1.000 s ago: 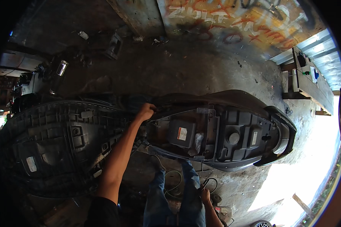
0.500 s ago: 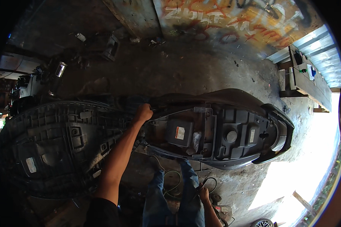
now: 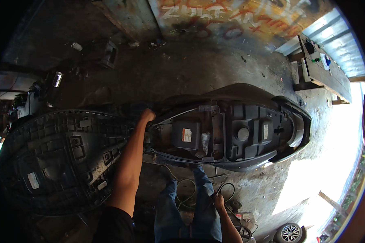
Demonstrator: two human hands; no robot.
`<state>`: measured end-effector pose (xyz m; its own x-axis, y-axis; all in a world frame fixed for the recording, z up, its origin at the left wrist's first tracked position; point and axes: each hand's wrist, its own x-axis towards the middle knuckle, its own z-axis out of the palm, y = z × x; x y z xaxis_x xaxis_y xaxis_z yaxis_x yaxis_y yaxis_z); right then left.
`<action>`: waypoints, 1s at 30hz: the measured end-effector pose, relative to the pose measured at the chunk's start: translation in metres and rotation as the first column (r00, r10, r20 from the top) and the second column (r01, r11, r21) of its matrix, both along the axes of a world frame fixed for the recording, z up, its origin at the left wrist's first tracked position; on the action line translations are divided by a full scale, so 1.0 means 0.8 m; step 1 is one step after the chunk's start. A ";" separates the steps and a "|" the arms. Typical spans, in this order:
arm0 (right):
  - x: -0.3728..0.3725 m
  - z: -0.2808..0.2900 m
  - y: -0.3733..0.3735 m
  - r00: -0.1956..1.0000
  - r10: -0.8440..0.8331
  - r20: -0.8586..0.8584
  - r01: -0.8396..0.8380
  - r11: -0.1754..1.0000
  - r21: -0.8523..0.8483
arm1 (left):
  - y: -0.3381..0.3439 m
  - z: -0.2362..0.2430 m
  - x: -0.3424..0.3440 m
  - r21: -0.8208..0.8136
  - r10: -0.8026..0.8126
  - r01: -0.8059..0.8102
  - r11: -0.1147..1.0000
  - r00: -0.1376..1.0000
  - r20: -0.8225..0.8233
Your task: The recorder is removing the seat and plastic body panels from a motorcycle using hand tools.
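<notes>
A dark scooter body (image 3: pixel 253 135) lies across the view, its seat tipped open so that the ribbed black underside (image 3: pixel 54 139) shows on the left. My left arm reaches over the gap between them. My left hand (image 3: pixel 148 115) is closed at the far side of the body's narrow end; whatever is in its fingers is hidden. Low beside my right leg, my right hand (image 3: pixel 219 202) is closed round a dark piece at the end of a thin hose (image 3: pixel 228 184), which loops up beside it. A black box (image 3: pixel 186 135) with a label sits in the open body.
Beyond the scooter stretches a stained concrete floor (image 3: pixel 182 67) up to a painted wall (image 3: pixel 231 18). A wooden bench (image 3: pixel 332 75) stands at the far right. Near right are a spoked wheel (image 3: pixel 290 233) and a wooden strip (image 3: pixel 332 202). More hose (image 3: pixel 186 181) lies by my legs.
The whole view has shifted a little, so the scooter sits higher and further left. My left hand stays closed at the same area; the hose loop by my right hand is rounder.
</notes>
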<state>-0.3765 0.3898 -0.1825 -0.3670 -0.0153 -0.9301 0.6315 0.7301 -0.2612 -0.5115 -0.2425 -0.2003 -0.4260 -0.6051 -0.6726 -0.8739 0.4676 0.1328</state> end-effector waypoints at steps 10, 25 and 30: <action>0.009 -0.092 -0.007 0.946 0.034 -0.323 0.019 0.987 0.160 | 0.020 0.020 -0.001 0.196 0.150 -0.074 0.978 0.898 -0.414; 0.028 -0.285 -0.026 0.962 -0.037 -0.271 0.175 0.844 0.507 | -0.004 0.040 -0.022 0.111 -0.059 0.066 0.992 0.996 -0.068; 0.021 -0.291 -0.041 0.986 -0.015 -0.167 0.079 0.920 0.384 | -0.026 0.028 0.004 0.325 0.268 -0.186 0.927 0.936 -0.227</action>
<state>-0.3599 0.3571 -0.4157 -0.5005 0.3556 -0.7893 0.6417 0.7644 -0.0625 -0.5086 -0.2636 -0.1777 -0.4865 -0.4988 -0.7173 -0.8657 0.1644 0.4728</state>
